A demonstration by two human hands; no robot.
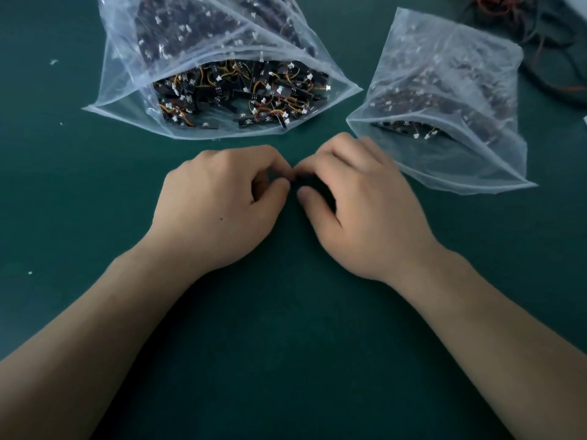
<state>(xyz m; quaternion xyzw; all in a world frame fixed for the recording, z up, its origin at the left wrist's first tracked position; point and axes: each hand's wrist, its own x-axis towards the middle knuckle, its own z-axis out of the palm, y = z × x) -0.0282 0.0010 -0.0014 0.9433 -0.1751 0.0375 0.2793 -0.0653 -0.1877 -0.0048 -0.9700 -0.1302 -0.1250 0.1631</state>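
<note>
Close together over the green counter, both hands curl with their fingertips meeting. The right hand pinches a small dark piece, mostly hidden, between thumb and forefinger; whether the left hand grips it too I cannot tell. Just beyond lies an open large plastic bag of small black wired circuit boards, a smaller bag to its right, and loose wires further off
</note>
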